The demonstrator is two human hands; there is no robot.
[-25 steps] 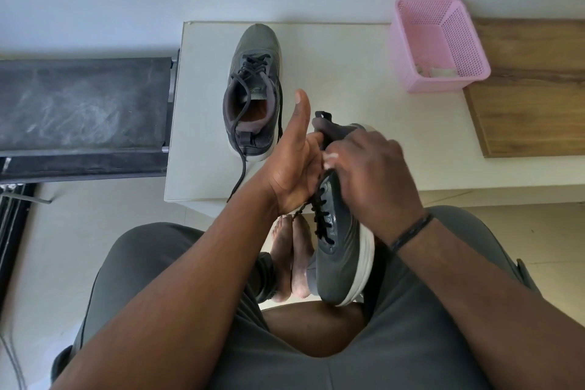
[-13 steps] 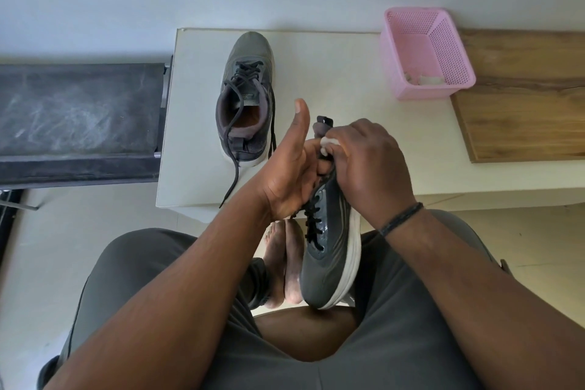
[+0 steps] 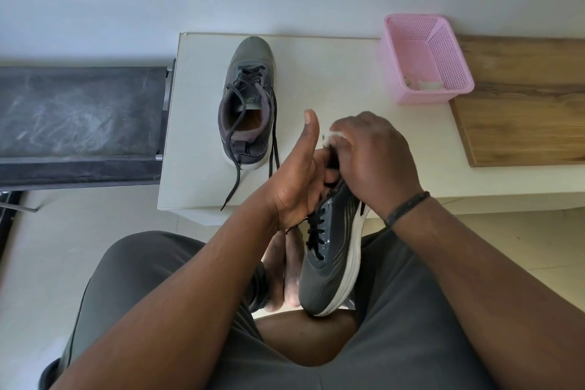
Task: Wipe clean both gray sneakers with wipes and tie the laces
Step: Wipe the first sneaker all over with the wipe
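Over the lap, at six o'clock of the view, the held sneaker [image 3: 330, 260] stood toe-down, its white sole turned toward three o'clock. The left hand [image 3: 296, 190] cupped its inner side near the collar with the thumb straight up, while the right hand [image 3: 373, 157] curled over the heel end and pinched a white wipe [image 3: 333, 137] at its fingertips. Against half a second before, the right hand had climbed higher over the heel and the wipe showed more plainly; the thumb stayed raised. At twelve o'clock the second sneaker [image 3: 248, 101] rested on the pale surface [image 3: 332, 73], toe toward the wall, its black laces [image 3: 235, 168] untied and trailing to the near edge. At two o'clock sat a pink basket [image 3: 425, 57] with crumpled white bits inside, beside a wooden board [image 3: 522, 98]. No brand or writing was legible.
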